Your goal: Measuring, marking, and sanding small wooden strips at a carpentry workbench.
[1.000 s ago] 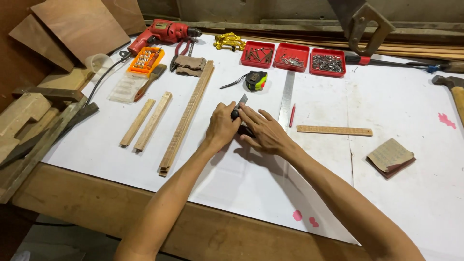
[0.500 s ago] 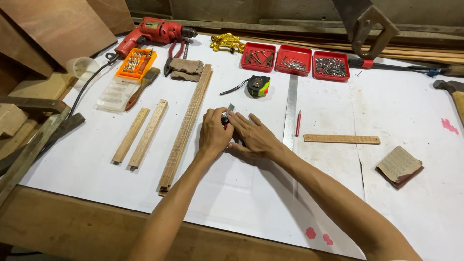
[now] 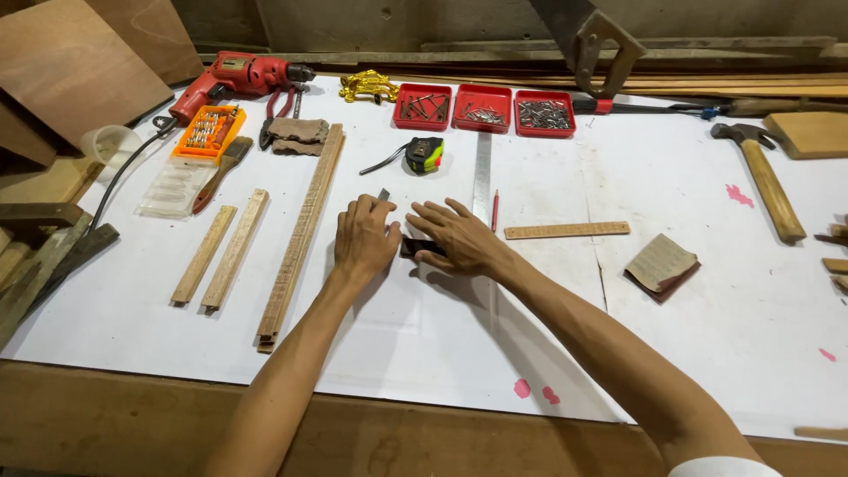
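Lying flat under both hands, a small dark block [image 3: 415, 248] mostly hidden.

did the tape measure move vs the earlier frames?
No. The tape measure sits just below the left red tray and left of the steel ruler, as before. Only the camera shifted.

A red drill [image 3: 231, 78], three red trays [image 3: 482, 109], an orange bit case [image 3: 208, 132] and pink-spotted white sheet [image 3: 707, 291].
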